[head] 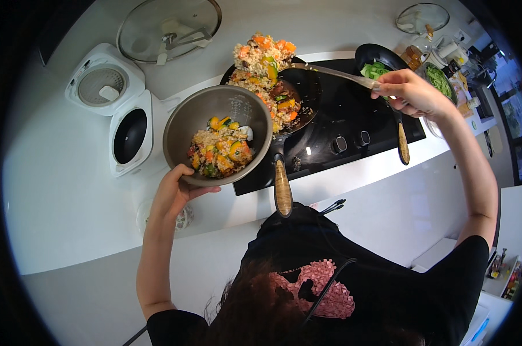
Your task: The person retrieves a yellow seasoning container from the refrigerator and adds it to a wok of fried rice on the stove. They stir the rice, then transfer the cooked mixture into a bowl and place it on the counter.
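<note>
My left hand (179, 190) grips the lower rim of a grey rice cooker inner pot (179, 125), tilted toward me beside the frying pan. Rice mixed with squash and carrot pieces (222, 149) lies in it. In my right hand (405, 93) is the handle of a metal spatula (334, 75). Its blade is hidden under a heaped load of rice and vegetables (265, 56), held above the pan. The dark frying pan (313, 93) on the cooktop contains more of the mixture, and its wood-patterned handle (282, 186) points toward me.
A white rice cooker (131, 134) stands with its lid up at left. A glass lid (170, 30) leans behind. On the black cooktop (351, 116), a second pan (373, 56) holds green vegetables. Bottles (416, 49) and a bowl of shredded greens (438, 80) crowd the right.
</note>
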### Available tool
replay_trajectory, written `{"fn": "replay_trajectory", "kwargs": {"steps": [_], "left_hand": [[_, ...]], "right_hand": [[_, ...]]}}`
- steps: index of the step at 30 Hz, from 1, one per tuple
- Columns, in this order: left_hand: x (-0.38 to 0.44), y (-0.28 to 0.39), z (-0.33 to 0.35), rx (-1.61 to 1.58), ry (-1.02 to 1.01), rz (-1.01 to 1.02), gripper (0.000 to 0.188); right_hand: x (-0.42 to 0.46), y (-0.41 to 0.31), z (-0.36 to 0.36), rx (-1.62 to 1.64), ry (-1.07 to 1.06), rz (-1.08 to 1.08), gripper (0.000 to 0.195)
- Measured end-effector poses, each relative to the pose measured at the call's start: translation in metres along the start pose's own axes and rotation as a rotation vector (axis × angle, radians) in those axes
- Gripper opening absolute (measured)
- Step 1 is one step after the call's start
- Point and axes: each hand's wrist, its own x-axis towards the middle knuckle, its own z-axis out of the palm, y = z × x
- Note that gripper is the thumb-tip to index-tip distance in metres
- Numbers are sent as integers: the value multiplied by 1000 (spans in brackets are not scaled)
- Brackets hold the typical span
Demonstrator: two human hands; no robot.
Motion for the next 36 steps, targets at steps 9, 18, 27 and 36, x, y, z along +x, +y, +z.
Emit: {"fn": "replay_trajectory", "kwargs": {"steps": [9,18,27,36], "left_hand": [[14,-3,0,20,-78,19,55],[9,-7,17,80,-39,-2,60],[4,-18,10,51,58,44,60],[-27,-28,-9,28,196,117,61]], "right_hand": [[-24,-62,51,-372,-141,13,21],[-50,-58,79,-1058,211,-524,15],[-8,-47,-1,-481,75,-87,27],[91,-98,-27,-912,-157,275,18]]}}
